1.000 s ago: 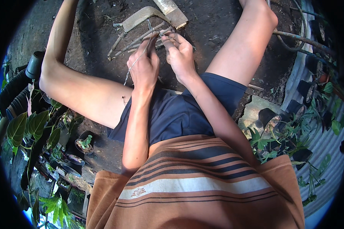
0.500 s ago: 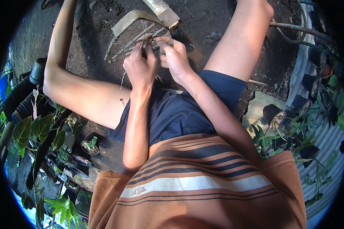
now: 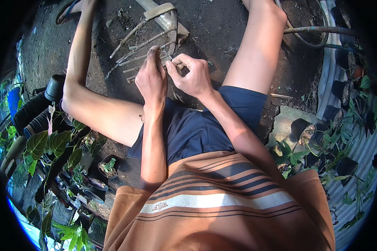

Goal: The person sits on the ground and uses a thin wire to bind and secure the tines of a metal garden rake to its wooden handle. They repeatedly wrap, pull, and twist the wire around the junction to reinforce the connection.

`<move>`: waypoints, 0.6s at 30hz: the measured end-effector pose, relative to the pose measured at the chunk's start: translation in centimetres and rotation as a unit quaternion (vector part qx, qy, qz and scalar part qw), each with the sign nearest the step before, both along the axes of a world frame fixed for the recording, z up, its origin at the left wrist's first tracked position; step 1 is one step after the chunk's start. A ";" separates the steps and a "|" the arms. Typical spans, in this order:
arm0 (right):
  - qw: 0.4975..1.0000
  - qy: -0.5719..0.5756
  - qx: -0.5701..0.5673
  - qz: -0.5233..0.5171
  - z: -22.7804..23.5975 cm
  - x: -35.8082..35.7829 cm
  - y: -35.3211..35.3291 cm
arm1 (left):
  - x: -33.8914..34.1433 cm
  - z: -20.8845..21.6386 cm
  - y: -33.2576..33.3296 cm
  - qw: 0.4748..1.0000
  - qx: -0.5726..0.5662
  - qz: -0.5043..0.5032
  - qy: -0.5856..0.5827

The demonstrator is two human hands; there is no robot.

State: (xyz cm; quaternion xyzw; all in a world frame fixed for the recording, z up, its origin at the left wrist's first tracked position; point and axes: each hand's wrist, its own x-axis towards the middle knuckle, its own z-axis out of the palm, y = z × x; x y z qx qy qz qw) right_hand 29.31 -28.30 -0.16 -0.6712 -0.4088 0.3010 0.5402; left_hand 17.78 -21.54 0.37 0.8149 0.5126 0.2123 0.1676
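Observation:
Thin pale wire [image 3: 163, 52] loops between my hands; its fine ends are hard to follow. My left hand [image 3: 151, 81] is closed in a pinch on it, fingers pointing away from me. My right hand [image 3: 193, 77] pinches the wire between thumb and forefinger, just right of the left fingertips. Right beyond both hands, a small rack of thin sticks [image 3: 148, 43] is joined to a bent flat strip [image 3: 159, 11]. Part of the rack is hidden behind my left hand, so whether the wire touches it I cannot tell.
A flat wooden board [image 3: 182, 30] lies under the strip on the dark soil. My bare legs frame the work on both sides. Stacked black pots [image 3: 27, 115] and leafy plants stand left; more potted plants [image 3: 299, 129] and corrugated sheet [image 3: 356, 167] are right. A hose [image 3: 318, 30] curves at upper right.
Both hands have come slightly nearer and moved a little apart. The long wire end that hung over my left hand no longer shows there. The stick rack appears turned, with more sticks visible.

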 end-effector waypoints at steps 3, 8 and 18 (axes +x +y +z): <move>0.985 0.086 -0.151 0.013 2.3 0.1 1.2 | -0.5 1.5 1.7 0.998 0.044 -0.046 0.013; 0.995 0.009 -0.094 0.026 5.3 0.5 2.4 | 0.5 4.7 4.1 0.994 0.054 -0.091 -0.012; 0.997 -0.031 0.070 -0.019 14.2 3.4 4.4 | 4.8 14.7 9.6 0.976 0.097 -0.084 -0.178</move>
